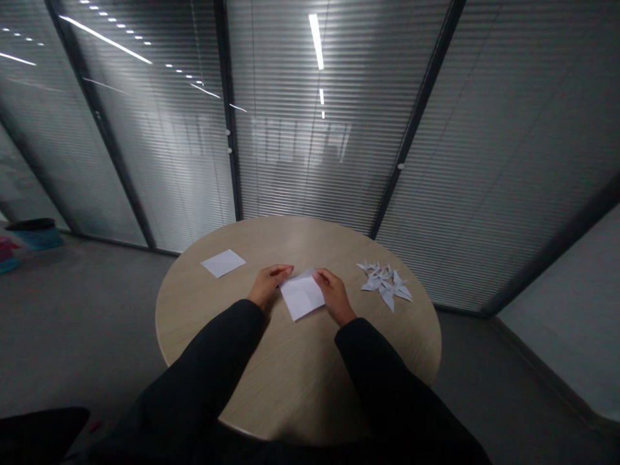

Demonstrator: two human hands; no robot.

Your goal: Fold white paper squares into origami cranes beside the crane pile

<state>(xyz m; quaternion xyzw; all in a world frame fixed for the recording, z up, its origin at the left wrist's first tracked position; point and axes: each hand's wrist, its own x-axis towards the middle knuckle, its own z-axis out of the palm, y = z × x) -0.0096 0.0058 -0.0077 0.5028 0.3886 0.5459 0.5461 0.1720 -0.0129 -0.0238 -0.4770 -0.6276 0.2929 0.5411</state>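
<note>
A white square sheet of paper (302,295) with fold creases lies on the round wooden table (290,374) between my hands. My left hand (267,285) pinches the sheet's far left corner with curled fingers. My right hand (333,294) grips the sheet's right edge near the top, fingers closed on the paper. Both arms wear black sleeves.
A second flat white sheet (223,263) lies on the table's left. A pile of several folded white paper cranes (386,282) sits to the right. Glass walls with blinds stand behind the table. A dark round bin (35,231) stands on the floor far left.
</note>
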